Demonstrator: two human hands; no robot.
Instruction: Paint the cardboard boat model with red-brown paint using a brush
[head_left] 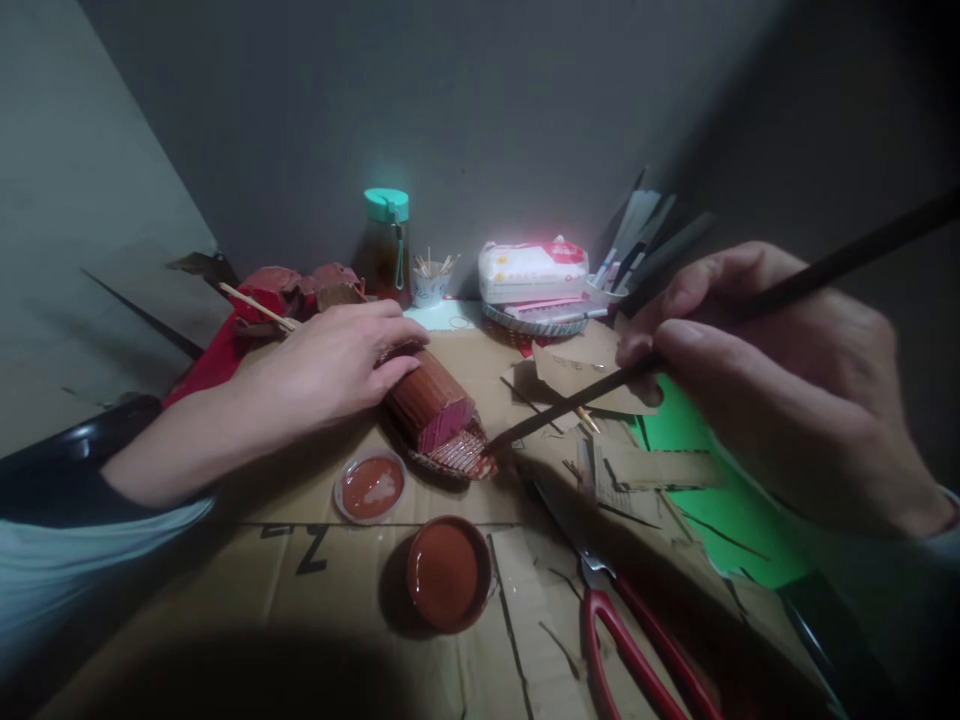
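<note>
My left hand [360,350] rests over a small brown half-round model [439,395] with a pinkish-purple end face, its thumb and fingers gripping the far part. A ribbed, wet-looking base [469,450] juts out from under the model's near end. In my right hand [780,370], thumb and fingers close on a long dark paintbrush [574,402]. Its tip touches the right edge of the ribbed base. Nearer to me stands a round tub of reddish-brown paint [448,575]. Beside it lies a lid smeared with the same paint [371,486].
Red-handled scissors [600,590] and cardboard scraps [660,468] lie on the right, near a green sheet [675,415]. Along the back are a teal-capped bottle [386,240], a cup of sticks [430,285], a tissue pack [532,272] and reddish painted pieces [270,290].
</note>
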